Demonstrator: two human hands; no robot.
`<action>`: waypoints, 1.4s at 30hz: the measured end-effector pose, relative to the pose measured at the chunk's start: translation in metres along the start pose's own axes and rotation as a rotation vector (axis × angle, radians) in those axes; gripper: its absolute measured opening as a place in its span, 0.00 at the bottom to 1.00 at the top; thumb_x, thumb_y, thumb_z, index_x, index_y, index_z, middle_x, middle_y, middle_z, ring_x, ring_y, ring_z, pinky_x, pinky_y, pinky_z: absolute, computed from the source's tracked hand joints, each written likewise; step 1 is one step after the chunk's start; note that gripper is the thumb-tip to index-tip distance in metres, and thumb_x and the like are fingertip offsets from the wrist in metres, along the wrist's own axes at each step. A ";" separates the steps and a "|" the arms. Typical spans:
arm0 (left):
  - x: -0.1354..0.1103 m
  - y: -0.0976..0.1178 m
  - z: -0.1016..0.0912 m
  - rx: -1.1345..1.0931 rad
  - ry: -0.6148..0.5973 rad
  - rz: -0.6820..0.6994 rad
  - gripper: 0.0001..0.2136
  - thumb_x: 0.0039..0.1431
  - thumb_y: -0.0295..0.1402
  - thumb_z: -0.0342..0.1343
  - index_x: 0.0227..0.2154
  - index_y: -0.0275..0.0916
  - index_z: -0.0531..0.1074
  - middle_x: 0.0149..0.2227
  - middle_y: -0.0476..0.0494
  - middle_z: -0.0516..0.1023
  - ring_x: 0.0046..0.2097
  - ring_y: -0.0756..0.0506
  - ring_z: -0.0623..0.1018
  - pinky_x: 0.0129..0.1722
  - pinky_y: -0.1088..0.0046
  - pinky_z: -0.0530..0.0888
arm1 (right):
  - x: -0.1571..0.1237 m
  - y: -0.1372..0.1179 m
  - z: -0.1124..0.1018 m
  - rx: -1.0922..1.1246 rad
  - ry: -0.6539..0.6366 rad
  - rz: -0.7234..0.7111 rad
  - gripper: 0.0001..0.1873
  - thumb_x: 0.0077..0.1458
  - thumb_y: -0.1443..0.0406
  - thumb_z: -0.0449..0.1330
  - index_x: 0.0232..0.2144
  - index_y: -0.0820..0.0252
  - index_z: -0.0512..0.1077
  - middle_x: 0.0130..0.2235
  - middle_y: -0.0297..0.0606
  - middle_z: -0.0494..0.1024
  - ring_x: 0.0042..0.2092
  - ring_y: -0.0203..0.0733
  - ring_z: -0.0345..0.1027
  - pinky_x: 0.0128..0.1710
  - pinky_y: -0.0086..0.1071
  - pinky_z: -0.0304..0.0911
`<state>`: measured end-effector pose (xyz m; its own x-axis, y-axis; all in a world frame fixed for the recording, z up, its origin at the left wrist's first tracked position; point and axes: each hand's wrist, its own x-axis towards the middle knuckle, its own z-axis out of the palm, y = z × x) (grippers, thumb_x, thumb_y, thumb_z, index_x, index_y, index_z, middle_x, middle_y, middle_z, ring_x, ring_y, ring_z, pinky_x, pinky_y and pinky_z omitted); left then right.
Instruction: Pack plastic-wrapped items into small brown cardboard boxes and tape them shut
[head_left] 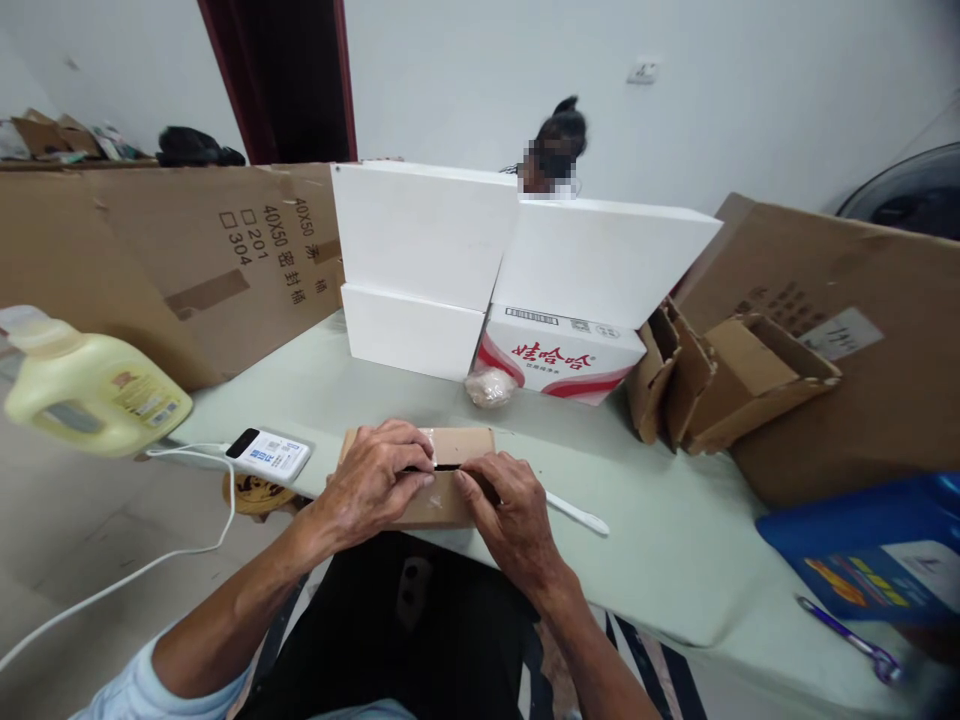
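A small brown cardboard box (pixel 439 505) lies at the table's near edge, with a dark gap along the seam between its top flaps. My left hand (pixel 375 470) grips the box's left side, thumb and fingers pinched at the flap by the gap. On the right, my right hand (pixel 514 505) has its thumb and fingers closed on the flap's edge at the other end of the gap. What is inside the box cannot be seen. Just right of my right hand lies a slim white stick-like tool (pixel 577 513).
White boxes (pixel 420 235) and a red-and-white carton (pixel 562 355) are stacked ahead, a clear wrapped bundle (pixel 490 387) before them. A yellow jug (pixel 97 385) and cabled phone (pixel 270 455) stand left. Right are open cardboard boxes (pixel 757 380), a blue container (pixel 870 550) and a purple tool (pixel 847 635). A person (pixel 559 145) sits behind.
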<state>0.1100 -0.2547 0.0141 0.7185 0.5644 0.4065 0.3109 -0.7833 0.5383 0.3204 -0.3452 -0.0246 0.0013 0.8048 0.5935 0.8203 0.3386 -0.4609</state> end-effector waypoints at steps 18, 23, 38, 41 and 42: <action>-0.003 -0.003 0.001 0.029 0.072 0.104 0.10 0.74 0.28 0.52 0.35 0.42 0.73 0.41 0.43 0.82 0.51 0.40 0.80 0.50 0.59 0.72 | 0.001 0.000 0.003 -0.008 0.023 0.023 0.11 0.72 0.64 0.59 0.34 0.53 0.75 0.34 0.34 0.83 0.37 0.43 0.74 0.41 0.39 0.60; -0.002 0.003 -0.007 -0.014 0.024 0.049 0.08 0.74 0.29 0.53 0.36 0.42 0.72 0.41 0.44 0.80 0.48 0.41 0.78 0.49 0.61 0.71 | 0.002 0.001 0.005 0.010 0.052 0.014 0.10 0.71 0.65 0.60 0.34 0.54 0.74 0.34 0.33 0.83 0.37 0.43 0.74 0.41 0.38 0.59; 0.004 -0.015 -0.025 -0.005 -0.012 -0.003 0.07 0.66 0.29 0.60 0.43 0.42 0.81 0.51 0.40 0.81 0.54 0.39 0.79 0.55 0.60 0.77 | -0.002 -0.002 0.006 0.008 0.022 0.005 0.13 0.73 0.63 0.57 0.33 0.54 0.72 0.32 0.34 0.80 0.37 0.43 0.72 0.42 0.39 0.59; 0.012 -0.016 -0.033 -0.001 -0.118 -0.008 0.06 0.63 0.28 0.64 0.42 0.42 0.81 0.51 0.41 0.81 0.53 0.38 0.80 0.54 0.61 0.77 | -0.004 -0.005 0.006 -0.008 0.018 -0.017 0.11 0.73 0.65 0.59 0.34 0.54 0.73 0.33 0.33 0.80 0.37 0.42 0.71 0.42 0.38 0.58; 0.015 -0.016 -0.033 0.007 -0.151 -0.006 0.06 0.62 0.27 0.65 0.41 0.42 0.80 0.51 0.41 0.81 0.53 0.39 0.80 0.53 0.61 0.77 | -0.005 -0.005 0.007 -0.021 0.020 -0.022 0.10 0.72 0.65 0.59 0.34 0.54 0.73 0.33 0.33 0.80 0.37 0.43 0.71 0.42 0.38 0.58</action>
<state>0.0948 -0.2253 0.0361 0.8016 0.5241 0.2877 0.3195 -0.7822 0.5349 0.3122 -0.3475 -0.0292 -0.0053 0.7874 0.6164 0.8322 0.3452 -0.4339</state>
